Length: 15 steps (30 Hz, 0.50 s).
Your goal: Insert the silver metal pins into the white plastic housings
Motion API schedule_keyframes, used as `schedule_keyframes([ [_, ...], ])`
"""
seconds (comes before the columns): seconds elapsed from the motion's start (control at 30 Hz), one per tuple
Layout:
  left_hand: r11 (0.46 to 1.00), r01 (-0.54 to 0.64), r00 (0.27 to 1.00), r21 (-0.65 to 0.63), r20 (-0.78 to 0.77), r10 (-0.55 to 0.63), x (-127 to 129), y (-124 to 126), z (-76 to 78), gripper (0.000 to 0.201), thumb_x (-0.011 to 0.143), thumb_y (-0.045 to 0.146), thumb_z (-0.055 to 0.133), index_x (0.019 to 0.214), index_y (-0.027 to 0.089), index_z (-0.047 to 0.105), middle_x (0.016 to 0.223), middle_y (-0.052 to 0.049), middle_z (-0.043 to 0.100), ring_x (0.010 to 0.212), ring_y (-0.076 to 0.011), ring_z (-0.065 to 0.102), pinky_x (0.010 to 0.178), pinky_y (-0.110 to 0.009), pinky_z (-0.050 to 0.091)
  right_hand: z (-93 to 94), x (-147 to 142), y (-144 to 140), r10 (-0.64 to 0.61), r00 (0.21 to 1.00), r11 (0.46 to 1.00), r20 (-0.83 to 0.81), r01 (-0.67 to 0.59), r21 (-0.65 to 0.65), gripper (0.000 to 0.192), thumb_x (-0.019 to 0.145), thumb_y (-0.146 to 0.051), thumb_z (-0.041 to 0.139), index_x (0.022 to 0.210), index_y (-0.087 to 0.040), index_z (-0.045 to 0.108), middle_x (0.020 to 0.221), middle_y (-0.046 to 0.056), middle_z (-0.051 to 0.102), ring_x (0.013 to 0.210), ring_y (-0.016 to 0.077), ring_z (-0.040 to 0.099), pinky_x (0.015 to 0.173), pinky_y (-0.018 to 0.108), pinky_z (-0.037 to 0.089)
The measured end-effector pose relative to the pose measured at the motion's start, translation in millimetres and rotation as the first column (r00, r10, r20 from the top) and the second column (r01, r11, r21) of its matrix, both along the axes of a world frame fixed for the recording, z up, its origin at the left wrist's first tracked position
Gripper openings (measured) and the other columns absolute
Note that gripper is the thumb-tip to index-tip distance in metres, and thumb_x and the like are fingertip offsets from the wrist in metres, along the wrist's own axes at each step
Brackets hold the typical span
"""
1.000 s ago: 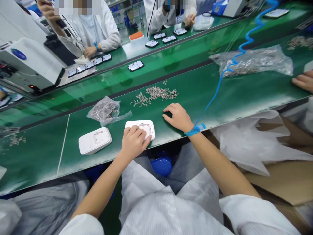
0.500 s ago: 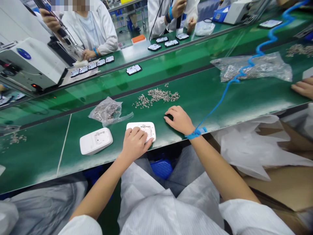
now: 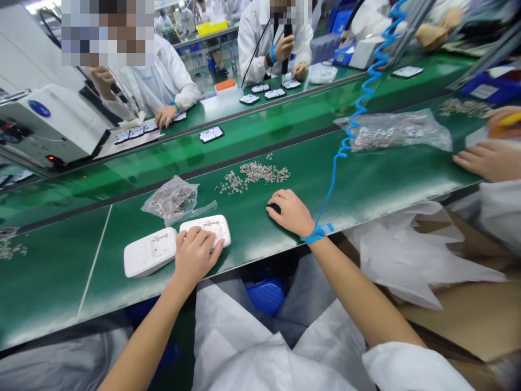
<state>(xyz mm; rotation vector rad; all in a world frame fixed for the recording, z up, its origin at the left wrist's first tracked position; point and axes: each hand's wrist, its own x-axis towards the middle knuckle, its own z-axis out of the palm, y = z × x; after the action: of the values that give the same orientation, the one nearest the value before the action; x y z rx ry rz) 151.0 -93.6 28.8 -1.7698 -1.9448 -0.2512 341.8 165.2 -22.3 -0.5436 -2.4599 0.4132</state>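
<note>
My left hand (image 3: 195, 255) lies on a white plastic housing (image 3: 211, 227) near the front edge of the green belt (image 3: 366, 179), fingers curled over its near side. A second white housing (image 3: 148, 251) sits just to its left, nearly touching it. My right hand (image 3: 290, 212) rests on the belt with fingers bent down; a blue wrist strap (image 3: 317, 233) with a coiled blue cord (image 3: 354, 119) is on that wrist. A loose pile of small metal parts (image 3: 254, 175) lies beyond both hands. Whether the right fingers pinch anything is hidden.
A clear bag of metal parts (image 3: 173, 200) lies behind the housings, a larger bag (image 3: 393, 133) at the right. A co-worker's hand (image 3: 484, 161) rests at the right edge. Across the belt, people in white coats work beside a white machine (image 3: 52, 122) and dark trays (image 3: 211, 134).
My left hand has slid the housing leftward until it sits next to the second housing. My right hand has stayed in place. The view has tilted up slightly.
</note>
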Motion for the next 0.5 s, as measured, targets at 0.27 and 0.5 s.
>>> schedule_keyframes([
  [0.27, 0.991, 0.071, 0.982, 0.116, -0.185, -0.048, -37, -13, -15.4, 0.009, 0.090, 0.031, 0.073, 0.095, 0.025, 0.069, 0.089, -0.001, 0.078, 0.098, -0.0300, 0.069, 0.081, -0.041, 0.039, 5.5, -5, 1, -0.019, 0.998, 1.000, 0.062, 0.018, 0.007, 0.013, 0.095, -0.027, 0.065, 0.098, -0.017, 0.073, 0.105, 0.010, 0.068, 0.099, 0.0243, 0.057, 0.094, 0.040, 0.049],
  [0.5, 0.994, 0.070, 0.968, 0.080, -0.248, -0.048, -82, -50, -30.7, 0.020, 0.088, 0.034, 0.070, 0.108, 0.030, 0.070, 0.101, -0.001, 0.080, 0.100, -0.0321, 0.073, 0.077, -0.042, 0.041, 6.2, -5, 2, -0.028, 0.997, 1.000, 0.069, 0.028, 0.004, 0.014, 0.096, -0.029, 0.065, 0.097, -0.017, 0.073, 0.106, 0.010, 0.068, 0.097, 0.0246, 0.057, 0.091, 0.039, 0.049],
])
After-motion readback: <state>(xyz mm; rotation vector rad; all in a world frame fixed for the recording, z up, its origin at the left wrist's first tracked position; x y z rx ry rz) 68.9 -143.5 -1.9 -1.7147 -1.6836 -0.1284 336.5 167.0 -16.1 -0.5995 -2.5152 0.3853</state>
